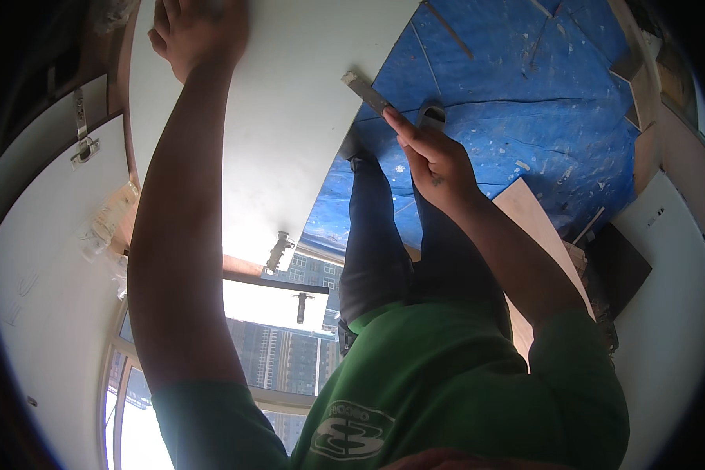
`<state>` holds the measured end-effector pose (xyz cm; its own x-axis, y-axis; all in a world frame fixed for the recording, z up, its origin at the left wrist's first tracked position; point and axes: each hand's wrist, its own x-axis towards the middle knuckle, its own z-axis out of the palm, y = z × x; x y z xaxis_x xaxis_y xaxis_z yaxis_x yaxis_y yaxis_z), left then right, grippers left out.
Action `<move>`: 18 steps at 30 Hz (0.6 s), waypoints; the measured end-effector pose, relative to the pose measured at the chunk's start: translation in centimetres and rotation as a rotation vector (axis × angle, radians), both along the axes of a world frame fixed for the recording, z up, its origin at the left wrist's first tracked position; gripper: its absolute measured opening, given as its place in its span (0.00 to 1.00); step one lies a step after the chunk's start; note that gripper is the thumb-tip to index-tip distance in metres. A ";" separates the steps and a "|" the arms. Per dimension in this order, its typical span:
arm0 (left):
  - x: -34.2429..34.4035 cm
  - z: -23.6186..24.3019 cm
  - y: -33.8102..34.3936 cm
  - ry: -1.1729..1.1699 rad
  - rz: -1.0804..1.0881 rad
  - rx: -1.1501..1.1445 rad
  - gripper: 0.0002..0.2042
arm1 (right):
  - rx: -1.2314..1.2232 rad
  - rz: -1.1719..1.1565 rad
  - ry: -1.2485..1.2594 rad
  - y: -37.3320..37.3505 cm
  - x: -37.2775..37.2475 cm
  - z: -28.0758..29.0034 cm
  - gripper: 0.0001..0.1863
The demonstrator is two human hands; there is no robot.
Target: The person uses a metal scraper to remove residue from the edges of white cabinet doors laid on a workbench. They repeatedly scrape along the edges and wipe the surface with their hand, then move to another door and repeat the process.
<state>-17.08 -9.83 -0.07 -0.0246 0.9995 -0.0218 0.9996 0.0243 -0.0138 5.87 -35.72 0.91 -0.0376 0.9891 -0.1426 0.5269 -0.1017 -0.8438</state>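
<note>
A large white panel [290, 157] with a metal hinge [279, 251] fills the upper middle. My left hand [200, 35] lies on it near the top, fingers slightly bent and apart. My right hand [435, 160] grips a flat, narrow greyish strip [362, 88], possibly a tool, whose far end lies over the panel’s right edge. My dark-trousered legs and a sandal show beside that edge.
A blue sheet [525, 94] with scraps covers the floor. White boards [47, 298] with hinges lean at left, another board [666, 274] at right. A pale wooden board [525, 219] and dark panel [619, 262] sit by my right arm. Windows [274, 364] show below.
</note>
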 end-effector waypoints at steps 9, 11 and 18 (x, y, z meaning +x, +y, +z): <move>-1.2 -1.6 0.4 -0.184 -0.090 0.157 0.39 | -0.086 0.021 -0.062 0.6 0.2 0.2 0.27; -1.2 -1.4 0.4 -0.184 -0.094 0.164 0.39 | -0.117 0.093 -0.072 -0.7 0.0 0.8 0.28; -1.0 -1.0 0.4 -0.176 -0.098 0.158 0.38 | 0.105 -0.157 0.018 7.2 2.1 -1.1 0.32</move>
<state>-18.06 -9.47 -1.10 0.0629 0.9883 0.1392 0.9840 -0.0847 0.1566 8.00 -28.51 -0.22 0.1169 0.9924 -0.0391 0.4964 -0.0925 -0.8631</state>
